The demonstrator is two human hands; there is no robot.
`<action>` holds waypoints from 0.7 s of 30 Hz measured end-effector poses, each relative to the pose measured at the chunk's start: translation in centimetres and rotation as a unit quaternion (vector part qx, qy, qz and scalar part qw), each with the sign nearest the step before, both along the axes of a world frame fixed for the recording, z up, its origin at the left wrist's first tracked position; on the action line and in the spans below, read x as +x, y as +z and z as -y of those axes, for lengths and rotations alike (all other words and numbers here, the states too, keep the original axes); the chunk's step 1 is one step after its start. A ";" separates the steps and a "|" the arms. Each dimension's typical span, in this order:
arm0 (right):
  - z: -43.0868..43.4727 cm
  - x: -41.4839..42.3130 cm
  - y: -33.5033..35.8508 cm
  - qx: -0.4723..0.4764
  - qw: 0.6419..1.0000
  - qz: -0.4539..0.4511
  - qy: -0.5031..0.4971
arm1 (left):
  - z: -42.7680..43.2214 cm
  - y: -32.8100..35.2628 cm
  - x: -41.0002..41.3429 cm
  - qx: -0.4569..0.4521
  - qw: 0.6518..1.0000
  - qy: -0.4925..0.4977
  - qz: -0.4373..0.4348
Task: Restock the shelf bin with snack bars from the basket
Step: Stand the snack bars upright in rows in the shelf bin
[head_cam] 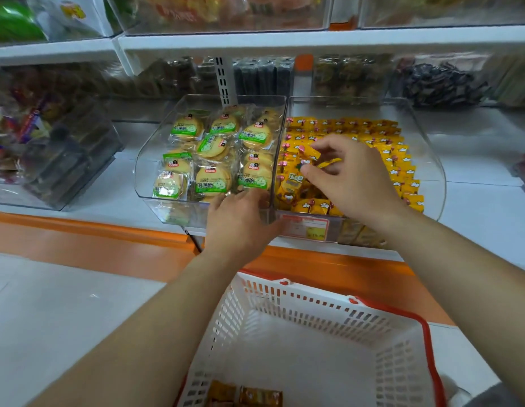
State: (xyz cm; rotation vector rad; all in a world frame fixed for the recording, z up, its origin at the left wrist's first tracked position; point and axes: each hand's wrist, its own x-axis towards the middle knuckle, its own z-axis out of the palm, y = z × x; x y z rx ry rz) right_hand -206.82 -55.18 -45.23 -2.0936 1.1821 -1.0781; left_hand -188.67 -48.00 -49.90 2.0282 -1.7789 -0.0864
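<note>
- Right hand (352, 177) is over the shelf bin (431, 160), thumb and fingertips pinching 1 yellow snack bar (311, 154). The bar is tilted just above the near-left part of the pile, not yet laid down.
- Left hand (240, 221) has its fingers curled over the near rim of the cracker bin (143, 171), at the corner where it touches the shelf bin. Probably bracing, so the clear bins don't slide while the other hand works.
- Yellow bars (387, 133) on the far and right side stand in neat rows; the near-left patch is jumbled. The fingertip pinch reads as lining a bar into a row, not dumping it.
- Basket (284, 301) sits near, below the shelf edge (79, 230) and under both arms, which keeps the reach from basket to bin short.
- 2 dark-orange bars (246, 396) lie at the basket's near edge; the rest of its floor shows white. Wrappers look darker than those in the bin; can't tell if that is only the light.
- Judgement: restock nearly done, with this bar to seat, then 2 more.
- Price tag (305, 227) is on the bin's near wall, just right of the left hand.
- Risk: pushing a bar into the loose patch could knock neighbours out of line.
</note>
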 end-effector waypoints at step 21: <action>0.4 1.8 -2.7 -0.055 0.977 -0.208 -0.008 | 0.3 -1.7 0.0 -0.033 0.999 0.010 -0.001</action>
